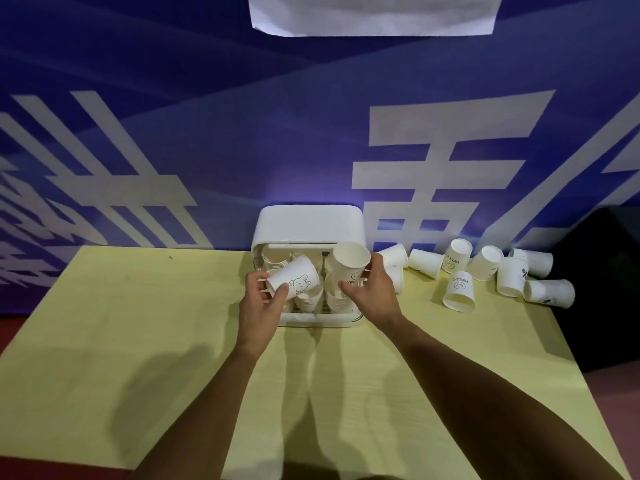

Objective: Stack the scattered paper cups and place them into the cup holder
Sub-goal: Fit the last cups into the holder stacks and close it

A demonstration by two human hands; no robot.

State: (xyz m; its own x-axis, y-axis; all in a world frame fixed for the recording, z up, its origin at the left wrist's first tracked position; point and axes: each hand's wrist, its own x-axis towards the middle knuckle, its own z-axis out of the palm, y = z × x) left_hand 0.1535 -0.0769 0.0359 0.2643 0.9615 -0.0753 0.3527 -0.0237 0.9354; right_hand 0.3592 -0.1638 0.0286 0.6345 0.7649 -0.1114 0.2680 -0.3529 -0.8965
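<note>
A white cup holder (pixel 308 221) with a raised lid stands at the table's far edge, with stacks of cups (pixel 308 301) inside its compartments. My left hand (pixel 261 303) grips a white paper cup with a bear drawing (pixel 296 277), tilted on its side above the holder's left half. My right hand (pixel 372 289) holds a second paper cup (pixel 349 259), its mouth turned up toward the camera, over the holder's right half. Several loose paper cups (pixel 459 291) lie scattered to the right of the holder.
The yellow table (pixel 138 341) runs left and toward me. A blue banner (pixel 242 133) with white characters rises right behind the holder. A dark object (pixel 609 271) sits past the table's right edge, beside the scattered cups.
</note>
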